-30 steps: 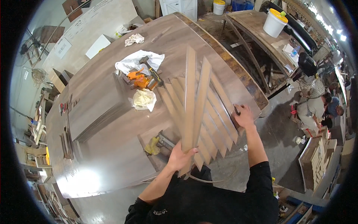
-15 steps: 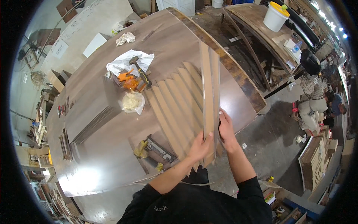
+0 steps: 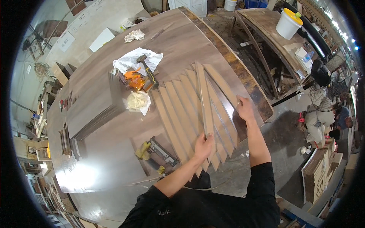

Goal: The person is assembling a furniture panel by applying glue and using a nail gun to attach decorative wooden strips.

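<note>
My left hand (image 3: 204,146) is closed around the near end of a long tan wooden strip (image 3: 203,106), which stands tilted above the others. My right hand (image 3: 245,107) pinches another tan strip (image 3: 222,83) along its outer end, toward the table's right edge. Beneath both lies a slanting row of similar strips (image 3: 178,114), side by side, their pointed ends reaching past the near table edge. A yellow-green and dark nail gun (image 3: 154,155) rests left of the row. Beyond the row's far left end lies a hammer (image 3: 147,71) with a black and yellow handle.
The large brown table (image 3: 175,41) also bears a white sheet (image 3: 131,59), an orange tool (image 3: 134,79), a cream lump in clear plastic (image 3: 137,102) and a stack of flat panels (image 3: 95,108). Far right, a white bucket (image 3: 288,26) stands on another bench; a fan (image 3: 321,74) is nearby.
The two strips held upright together have come apart. My right hand has moved up and right with one strip, now lower over the table; my left hand still holds the other.
</note>
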`<state>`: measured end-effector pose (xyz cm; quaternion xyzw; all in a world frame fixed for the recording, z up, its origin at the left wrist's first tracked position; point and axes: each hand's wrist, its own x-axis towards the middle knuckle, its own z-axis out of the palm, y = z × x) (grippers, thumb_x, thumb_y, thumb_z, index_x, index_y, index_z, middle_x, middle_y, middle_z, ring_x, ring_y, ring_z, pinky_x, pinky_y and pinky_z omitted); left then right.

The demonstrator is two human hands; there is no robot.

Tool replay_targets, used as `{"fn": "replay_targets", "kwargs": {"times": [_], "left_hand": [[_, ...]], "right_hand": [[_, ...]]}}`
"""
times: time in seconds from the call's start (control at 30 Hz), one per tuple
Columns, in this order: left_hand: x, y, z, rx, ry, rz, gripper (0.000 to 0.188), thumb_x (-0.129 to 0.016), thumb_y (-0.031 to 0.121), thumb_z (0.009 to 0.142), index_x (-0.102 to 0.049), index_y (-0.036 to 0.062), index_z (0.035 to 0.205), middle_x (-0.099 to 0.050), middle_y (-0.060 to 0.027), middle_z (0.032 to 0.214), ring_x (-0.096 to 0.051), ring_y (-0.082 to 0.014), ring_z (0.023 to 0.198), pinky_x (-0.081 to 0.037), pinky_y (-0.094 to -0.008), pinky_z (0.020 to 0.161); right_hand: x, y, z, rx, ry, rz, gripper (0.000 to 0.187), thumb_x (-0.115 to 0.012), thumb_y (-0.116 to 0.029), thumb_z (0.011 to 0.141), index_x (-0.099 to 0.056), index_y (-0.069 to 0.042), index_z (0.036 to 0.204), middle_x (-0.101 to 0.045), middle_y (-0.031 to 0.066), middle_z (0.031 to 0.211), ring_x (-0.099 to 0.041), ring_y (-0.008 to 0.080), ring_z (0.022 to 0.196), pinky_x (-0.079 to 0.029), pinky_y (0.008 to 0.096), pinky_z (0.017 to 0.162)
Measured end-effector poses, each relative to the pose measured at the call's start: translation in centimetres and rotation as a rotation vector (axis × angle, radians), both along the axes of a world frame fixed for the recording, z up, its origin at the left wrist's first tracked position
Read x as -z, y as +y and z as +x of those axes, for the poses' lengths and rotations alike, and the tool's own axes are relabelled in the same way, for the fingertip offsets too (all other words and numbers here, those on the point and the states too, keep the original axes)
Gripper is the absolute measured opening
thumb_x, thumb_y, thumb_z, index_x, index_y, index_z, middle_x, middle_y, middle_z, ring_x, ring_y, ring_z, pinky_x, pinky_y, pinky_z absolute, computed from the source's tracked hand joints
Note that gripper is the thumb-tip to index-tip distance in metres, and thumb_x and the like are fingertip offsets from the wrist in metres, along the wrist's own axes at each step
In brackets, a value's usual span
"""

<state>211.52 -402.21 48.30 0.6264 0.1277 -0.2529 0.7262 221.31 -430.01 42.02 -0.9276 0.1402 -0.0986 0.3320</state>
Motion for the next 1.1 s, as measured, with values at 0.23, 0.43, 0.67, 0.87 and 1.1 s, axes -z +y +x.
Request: {"fn": "replay_targets", "kwargs": {"times": [0.23,0.43,0.67,0.87,1.1], "left_hand": [[-1.0,0.1,-0.7,0.005,-0.12,-0.089,0.028,-0.053,0.023,0.106,-0.056,0.0006,0.123,-0.06,0.0012,0.095,-0.053,-0.0068,0.086,-0.045,-0.0263,0.075],[-5.4,-0.8,-0.2,0.35,-0.091,0.27,0.039,-0.052,0.031,0.105,-0.054,-0.0008,0.128,-0.063,-0.0094,0.106,-0.06,-0.0156,0.096,-0.048,-0.03,0.085],[-0.6,3.0,-0.4,0.599,-0.834,0.588,0.054,-0.058,0.036,0.098,-0.048,0.0054,0.142,-0.043,-0.0202,0.145,-0.036,-0.0376,0.14,-0.03,-0.0508,0.115],[1.1,8.9,-2.6,0.669,-0.863,1.03,0.06,-0.062,0.035,0.094,-0.044,0.0088,0.145,-0.036,-0.0175,0.152,-0.025,-0.0393,0.146,-0.024,-0.0563,0.118],[1.7,12.0,-2.4,0.477,-0.907,0.866,0.053,-0.063,0.034,0.094,-0.052,0.0076,0.139,-0.044,-0.0167,0.148,-0.038,-0.0359,0.141,-0.032,-0.0514,0.117]], "right_hand": [[-2.0,5.5,-0.2,-0.029,0.067,-0.021,0.034,-0.061,-0.015,0.09,-0.068,-0.006,0.122,-0.063,0.0203,0.12,-0.059,0.0425,0.109,-0.049,0.0447,0.096],[-6.1,9.9,-2.5,0.045,0.072,0.818,0.04,-0.053,-0.016,0.103,-0.053,-0.008,0.142,-0.067,0.0086,0.112,-0.064,0.0187,0.097,-0.053,0.0391,0.087],[-6.7,2.4,-0.2,0.008,0.077,-0.011,0.045,-0.055,-0.022,0.1,-0.053,-0.011,0.143,-0.068,0.0174,0.105,-0.066,0.0342,0.086,-0.054,0.0432,0.08],[-2.2,-0.8,-0.6,0.062,0.111,-0.322,0.042,-0.062,-0.025,0.094,-0.061,-0.013,0.135,-0.061,0.0191,0.115,-0.061,0.0374,0.104,-0.05,0.0465,0.092],[-1.6,3.6,-1.5,0.04,0.084,-0.133,0.048,-0.062,-0.023,0.097,-0.054,-0.002,0.139,-0.056,0.023,0.131,-0.054,0.0386,0.122,-0.045,0.0462,0.103]]}}
